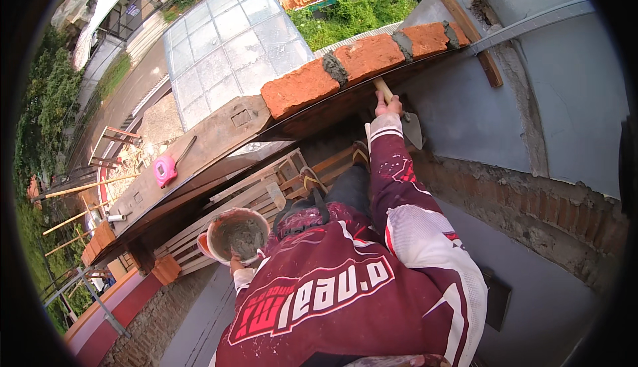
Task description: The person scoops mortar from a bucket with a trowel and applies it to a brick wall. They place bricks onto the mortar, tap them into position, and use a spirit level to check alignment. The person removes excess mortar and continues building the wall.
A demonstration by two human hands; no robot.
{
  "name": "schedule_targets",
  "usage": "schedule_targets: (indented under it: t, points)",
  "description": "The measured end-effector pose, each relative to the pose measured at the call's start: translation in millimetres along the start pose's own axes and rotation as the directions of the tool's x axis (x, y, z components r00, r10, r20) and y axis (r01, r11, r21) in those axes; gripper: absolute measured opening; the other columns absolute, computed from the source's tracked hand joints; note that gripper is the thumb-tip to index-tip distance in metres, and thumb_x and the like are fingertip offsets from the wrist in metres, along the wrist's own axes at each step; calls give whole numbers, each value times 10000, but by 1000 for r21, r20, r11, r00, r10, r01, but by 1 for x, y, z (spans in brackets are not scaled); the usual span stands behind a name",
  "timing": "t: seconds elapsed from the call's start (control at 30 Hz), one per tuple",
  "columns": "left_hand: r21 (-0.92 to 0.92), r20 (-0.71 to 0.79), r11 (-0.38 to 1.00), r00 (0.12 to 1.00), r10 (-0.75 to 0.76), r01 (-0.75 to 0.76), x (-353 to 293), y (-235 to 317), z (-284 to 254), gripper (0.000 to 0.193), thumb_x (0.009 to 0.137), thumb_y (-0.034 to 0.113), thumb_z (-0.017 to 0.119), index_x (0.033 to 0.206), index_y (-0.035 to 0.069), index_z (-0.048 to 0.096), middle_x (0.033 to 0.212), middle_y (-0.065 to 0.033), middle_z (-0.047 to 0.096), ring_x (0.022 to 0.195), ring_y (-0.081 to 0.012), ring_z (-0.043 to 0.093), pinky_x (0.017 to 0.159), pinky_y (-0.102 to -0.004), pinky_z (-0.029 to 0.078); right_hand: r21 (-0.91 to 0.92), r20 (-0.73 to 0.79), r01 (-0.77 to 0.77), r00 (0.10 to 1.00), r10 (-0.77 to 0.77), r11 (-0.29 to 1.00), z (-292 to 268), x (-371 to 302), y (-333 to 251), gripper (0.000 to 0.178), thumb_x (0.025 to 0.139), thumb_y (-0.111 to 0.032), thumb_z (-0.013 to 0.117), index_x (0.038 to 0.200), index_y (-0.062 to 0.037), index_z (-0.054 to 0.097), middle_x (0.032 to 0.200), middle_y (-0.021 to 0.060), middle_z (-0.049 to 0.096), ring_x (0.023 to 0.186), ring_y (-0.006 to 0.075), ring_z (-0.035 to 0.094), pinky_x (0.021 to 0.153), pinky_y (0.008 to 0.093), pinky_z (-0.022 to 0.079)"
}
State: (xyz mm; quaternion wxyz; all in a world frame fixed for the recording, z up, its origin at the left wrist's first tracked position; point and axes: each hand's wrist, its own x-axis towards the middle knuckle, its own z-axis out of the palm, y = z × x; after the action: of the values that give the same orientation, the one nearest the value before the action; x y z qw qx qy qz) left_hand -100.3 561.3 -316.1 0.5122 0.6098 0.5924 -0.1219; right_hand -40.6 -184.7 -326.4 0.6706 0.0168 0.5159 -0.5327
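My right hand (pixel 390 106) is closed around a trowel; its wooden handle (pixel 381 88) points up to the underside of the brick row, and its grey blade (pixel 413 130) sticks out below the hand. Whether the handle touches a brick I cannot tell. Beyond it, orange bricks (pixel 369 57) stand in a line along a wooden beam, with grey mortar (pixel 334 68) in the joints. At my left side, my left hand (pixel 236 263) grips the rim of a bucket (pixel 211 241) holding wet mortar (pixel 240 235). Most of that hand's fingers are hidden.
A pink tape measure (pixel 164 170) lies on the wooden beam (pixel 219 130) left of the bricks. My sandalled feet (pixel 311 180) are on wooden slats (pixel 256 197). Grey wall panels (pixel 565 94) rise at the right. Past the beam is a drop to a translucent roof (pixel 232 35).
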Motion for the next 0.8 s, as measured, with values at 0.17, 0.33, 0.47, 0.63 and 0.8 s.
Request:
schedule_targets:
  t: [0.17,0.33,0.47,0.63,0.8]
  points:
    - [-88,-19,996,1000,4,-6,-5,-24,5,472,647,152,590,1045,-99,604,1010,-227,639,777,-367,672,643,-483,590,-229,9,355,932,-363,906,20,-63,-80,438,985,-232,557,1237,74,370,1235,258,524,1090,388,622,881,475,574]
    - [-124,-145,992,989,7,-25,-34,-50,27,477,641,168,593,1050,-75,632,970,-206,650,737,-334,667,596,-441,562,-311,604,738,640,-475,599,120,-110,-129,331,953,-164,614,1146,27,424,1110,159,530,956,253,624,756,376,623]
    - [-208,-82,977,995,-59,41,-53,-78,32,508,637,164,575,1109,-20,605,994,-168,647,794,-324,664,649,-444,566,-364,906,817,423,-35,448,241,-106,-85,331,925,-126,651,1151,14,455,1054,136,580,884,218,656,663,312,626]
    - [-406,-292,912,939,-180,49,-94,-139,21,431,657,178,621,1029,-38,606,953,-173,628,795,-297,653,647,-422,576,-511,674,850,488,555,-128,325,-59,28,417,855,-194,736,1128,52,538,971,139,641,719,229,693,576,295,611]
    - [-671,-221,738,931,-290,71,-151,-232,-12,456,692,118,597,1125,-15,545,991,-154,600,897,-303,629,741,-461,579,-237,432,850,525,733,-470,330,-35,106,491,819,-265,761,1128,71,583,966,203,688,701,259,717,573,322,609]
